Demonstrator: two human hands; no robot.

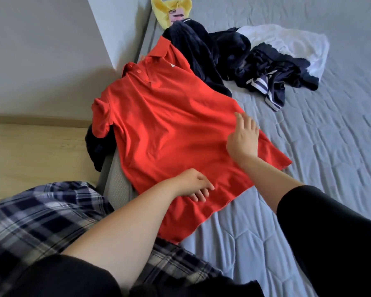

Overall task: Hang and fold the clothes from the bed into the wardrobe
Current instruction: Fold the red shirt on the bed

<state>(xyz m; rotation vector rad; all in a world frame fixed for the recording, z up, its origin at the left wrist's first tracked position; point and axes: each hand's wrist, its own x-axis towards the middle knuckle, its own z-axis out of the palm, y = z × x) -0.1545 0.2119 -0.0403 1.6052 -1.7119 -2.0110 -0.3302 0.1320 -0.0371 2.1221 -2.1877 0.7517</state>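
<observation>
Both hands, left [193, 183] and right [242, 139], flat, fingers loose, grip holding nothing, on red polo shirt [169, 129]: soft, light, floppy; best pinched at shoulder seams.

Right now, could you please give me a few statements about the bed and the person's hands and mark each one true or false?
1. The red polo shirt lies spread out on the bed. True.
2. The left hand holds a hanger. False: it rests on the shirt near its hem, holding nothing.
3. The right hand touches the shirt's right edge. True.
4. The dark clothes are folded in a neat stack. False: they lie in a crumpled heap beyond the shirt.
5. A white garment lies by the dark heap. True.
</observation>
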